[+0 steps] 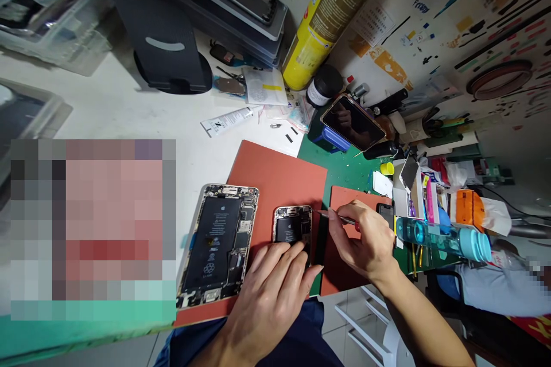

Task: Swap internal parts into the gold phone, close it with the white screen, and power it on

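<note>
Head view: bare red mat (279,175) stretches above the small opened phone (290,229), which lies near the mat's right edge; a strip of mat parts it from the larger opened phone (218,241). Its dark battery and metal-edged frame show. Left hand (273,284) rests over its lower part, fingers extended, thumb spread; right hand (361,238) pinches a thin tool (323,214) beside its upper right corner.
</note>
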Available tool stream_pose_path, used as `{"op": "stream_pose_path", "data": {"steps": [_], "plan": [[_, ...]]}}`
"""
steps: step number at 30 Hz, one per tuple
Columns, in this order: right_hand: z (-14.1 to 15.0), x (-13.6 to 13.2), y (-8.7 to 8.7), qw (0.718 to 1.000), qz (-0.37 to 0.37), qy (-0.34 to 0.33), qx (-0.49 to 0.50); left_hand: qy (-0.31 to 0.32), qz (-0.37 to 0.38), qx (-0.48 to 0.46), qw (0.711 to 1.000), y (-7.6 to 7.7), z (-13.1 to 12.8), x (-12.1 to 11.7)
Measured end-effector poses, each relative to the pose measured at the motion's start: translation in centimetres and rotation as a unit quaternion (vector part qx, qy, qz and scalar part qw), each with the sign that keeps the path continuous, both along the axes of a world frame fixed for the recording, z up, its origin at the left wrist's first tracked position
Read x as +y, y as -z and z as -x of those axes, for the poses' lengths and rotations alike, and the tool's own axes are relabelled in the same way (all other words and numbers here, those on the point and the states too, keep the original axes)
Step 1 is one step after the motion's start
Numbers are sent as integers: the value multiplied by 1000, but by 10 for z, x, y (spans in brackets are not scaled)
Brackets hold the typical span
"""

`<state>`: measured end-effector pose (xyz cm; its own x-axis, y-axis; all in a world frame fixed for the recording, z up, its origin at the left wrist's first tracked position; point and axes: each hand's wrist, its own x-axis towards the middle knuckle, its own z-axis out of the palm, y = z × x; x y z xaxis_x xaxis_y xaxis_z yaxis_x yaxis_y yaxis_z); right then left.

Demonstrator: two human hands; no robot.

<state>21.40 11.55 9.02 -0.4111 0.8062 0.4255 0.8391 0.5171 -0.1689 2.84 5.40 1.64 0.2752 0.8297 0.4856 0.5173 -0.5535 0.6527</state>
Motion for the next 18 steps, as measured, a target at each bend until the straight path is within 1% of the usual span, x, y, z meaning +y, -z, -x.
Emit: {"op": "stream_pose_path", "data": {"steps": [3,7,11,15,18], "plan": [[1,0,1,1000,-26,11,-4,0,-1,-1,1000,0,0,-1],[1,0,3,1000,-9,11,6,3,3,-2,1000,1,0,-2],[2,0,3,1000,-20,16,0,5,4,2,1000,1,0,-1],[4,-3,3,999,-18,34,-9,7,5,2,1000,0,1,0],[7,-5,5,999,-15,48,3,4,-1,2,1000,1,1,0]]}}
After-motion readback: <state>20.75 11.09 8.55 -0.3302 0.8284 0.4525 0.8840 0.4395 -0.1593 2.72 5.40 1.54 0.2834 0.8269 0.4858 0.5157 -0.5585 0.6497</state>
